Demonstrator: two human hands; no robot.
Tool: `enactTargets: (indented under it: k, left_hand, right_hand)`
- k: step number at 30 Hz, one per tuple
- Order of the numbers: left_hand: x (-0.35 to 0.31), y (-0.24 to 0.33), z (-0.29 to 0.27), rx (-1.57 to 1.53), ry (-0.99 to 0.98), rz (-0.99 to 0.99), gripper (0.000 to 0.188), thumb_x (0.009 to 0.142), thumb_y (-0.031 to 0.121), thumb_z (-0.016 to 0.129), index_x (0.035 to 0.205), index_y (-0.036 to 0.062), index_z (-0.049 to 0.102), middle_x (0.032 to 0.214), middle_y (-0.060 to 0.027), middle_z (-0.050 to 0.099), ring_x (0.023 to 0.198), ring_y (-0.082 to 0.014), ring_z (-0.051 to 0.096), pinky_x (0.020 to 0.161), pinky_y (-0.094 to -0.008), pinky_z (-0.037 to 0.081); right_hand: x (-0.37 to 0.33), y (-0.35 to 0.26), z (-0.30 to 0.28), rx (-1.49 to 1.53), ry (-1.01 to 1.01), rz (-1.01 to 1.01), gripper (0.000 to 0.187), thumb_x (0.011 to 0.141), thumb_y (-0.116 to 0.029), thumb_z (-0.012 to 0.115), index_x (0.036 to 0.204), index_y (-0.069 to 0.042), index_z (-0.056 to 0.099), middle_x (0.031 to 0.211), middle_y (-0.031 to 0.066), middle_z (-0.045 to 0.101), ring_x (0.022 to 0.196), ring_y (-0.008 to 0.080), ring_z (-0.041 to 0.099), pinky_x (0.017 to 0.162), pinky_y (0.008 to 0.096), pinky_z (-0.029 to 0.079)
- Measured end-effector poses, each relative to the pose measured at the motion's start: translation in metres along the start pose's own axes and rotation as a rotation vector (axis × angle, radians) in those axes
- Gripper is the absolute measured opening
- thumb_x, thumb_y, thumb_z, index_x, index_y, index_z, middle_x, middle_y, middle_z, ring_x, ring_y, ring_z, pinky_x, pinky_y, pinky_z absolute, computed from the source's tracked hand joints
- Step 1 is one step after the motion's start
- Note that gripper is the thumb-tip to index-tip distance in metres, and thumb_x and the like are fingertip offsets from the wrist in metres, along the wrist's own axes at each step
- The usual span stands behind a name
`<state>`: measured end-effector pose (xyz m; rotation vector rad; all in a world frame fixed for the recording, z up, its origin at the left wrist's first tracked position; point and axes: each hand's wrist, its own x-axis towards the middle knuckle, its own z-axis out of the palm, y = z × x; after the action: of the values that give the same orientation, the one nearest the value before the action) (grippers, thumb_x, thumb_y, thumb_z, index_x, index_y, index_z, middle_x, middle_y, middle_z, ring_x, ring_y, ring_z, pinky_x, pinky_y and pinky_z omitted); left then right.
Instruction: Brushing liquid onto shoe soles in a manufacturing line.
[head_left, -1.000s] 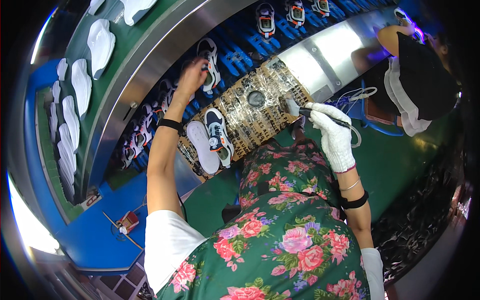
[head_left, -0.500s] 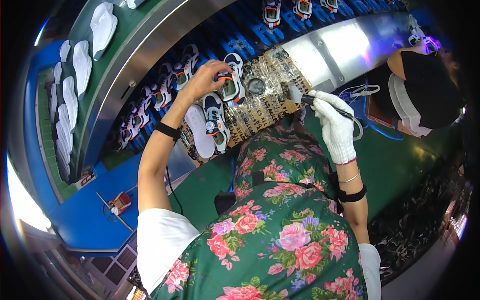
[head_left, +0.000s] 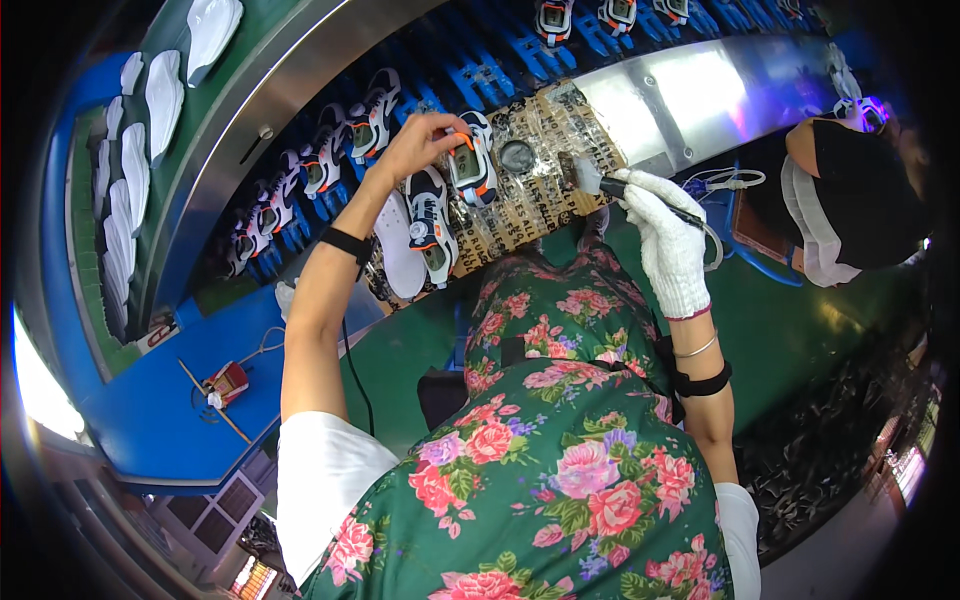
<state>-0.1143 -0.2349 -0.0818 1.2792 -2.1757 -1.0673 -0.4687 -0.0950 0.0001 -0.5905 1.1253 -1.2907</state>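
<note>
Here at the table (head_left: 530, 205), topped with taped cardboard, the bare left hand (head_left: 420, 146) is gripping a navy-and-white shoe (head_left: 481, 170), its fingers closing on the orange-trimmed collar. That shoe is sitting toward the table's far side, just beside a dark round disc (head_left: 517, 156). Nearer the body, a second shoe (head_left: 430, 228) is lying alongside a pale sole (head_left: 398, 252).

Over on the right, the right hand (head_left: 667, 245), wearing a white knit glove, is wrapping its fingers around a dark-handled tool (head_left: 588, 178), whose flat pale end is pointing toward the disc and standing apart from both shoes. Beyond the table, more shoes (head_left: 325, 165) are lining the blue racks, while a co-worker in black (head_left: 865, 185) is occupying the right edge.
</note>
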Motion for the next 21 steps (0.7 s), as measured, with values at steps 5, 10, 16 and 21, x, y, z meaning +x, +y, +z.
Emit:
enactTargets:
  k: [5,10,16,21]
  left_hand:
    - [0.024,-0.019,-0.018,-0.264,-0.149,-0.109,0.014,0.089,0.014,0.07,0.097,0.0025,0.073,0.085,-0.0036,0.072,0.075,-0.0088,0.065,0.068,-0.0253,0.052]
    - [0.041,-0.03,-0.037,-0.324,-0.253,-0.199,0.016,0.089,0.015,0.07,0.098,0.0029,0.072,0.093,-0.0046,0.074,0.078,-0.01,0.067,0.073,-0.0254,0.053]
    - [0.044,-0.031,-0.046,-0.316,-0.258,-0.187,0.017,0.092,0.018,0.068,0.1,0.0037,0.072,0.094,-0.0051,0.074,0.076,-0.0088,0.068,0.066,-0.0235,0.055]
    - [0.047,-0.023,-0.043,-0.303,-0.243,-0.162,0.016,0.092,0.012,0.066,0.1,0.0005,0.073,0.087,-0.005,0.073,0.075,-0.0098,0.068,0.064,-0.0242,0.055]
  right_hand:
    - [0.001,0.003,-0.003,-0.015,0.013,0.012,0.022,0.084,0.001,0.071,0.106,0.004,0.072,0.102,0.0127,0.074,0.085,0.0141,0.069,0.069,0.0215,0.052]
    - [-0.005,0.001,-0.001,-0.033,0.031,0.009,0.022,0.086,0.0,0.07,0.107,0.003,0.072,0.105,0.013,0.073,0.086,0.0144,0.07,0.07,0.0212,0.053]
    - [-0.008,-0.001,0.0,-0.097,0.018,-0.024,0.023,0.087,-0.001,0.069,0.109,0.003,0.071,0.107,0.0126,0.073,0.089,0.015,0.069,0.072,0.0214,0.053]
    - [-0.008,-0.001,0.001,-0.089,0.021,-0.003,0.023,0.087,-0.001,0.068,0.109,0.003,0.071,0.107,0.0126,0.073,0.089,0.0148,0.069,0.072,0.0213,0.052]
